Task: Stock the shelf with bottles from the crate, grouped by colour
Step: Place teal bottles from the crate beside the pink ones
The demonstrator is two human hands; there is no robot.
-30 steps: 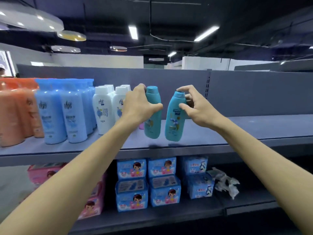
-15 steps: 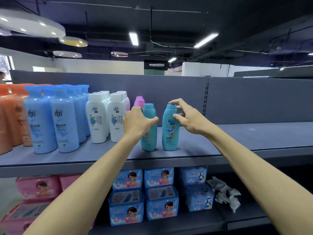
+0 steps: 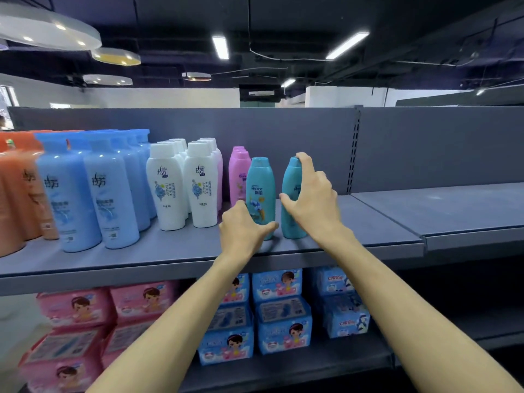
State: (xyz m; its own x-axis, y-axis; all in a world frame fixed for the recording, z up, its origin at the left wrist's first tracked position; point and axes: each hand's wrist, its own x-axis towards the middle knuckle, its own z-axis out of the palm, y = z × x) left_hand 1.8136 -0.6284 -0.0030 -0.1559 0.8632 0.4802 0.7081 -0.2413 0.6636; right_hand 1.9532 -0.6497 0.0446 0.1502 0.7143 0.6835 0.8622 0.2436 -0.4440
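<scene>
Though partly hidden by right hand [image 3: 313, 199] gripping it, second teal bottle [image 3: 290, 211] upright; left hand [image 3: 243, 231] loosely cupping first teal bottle [image 3: 260, 194], contact unclear.
</scene>
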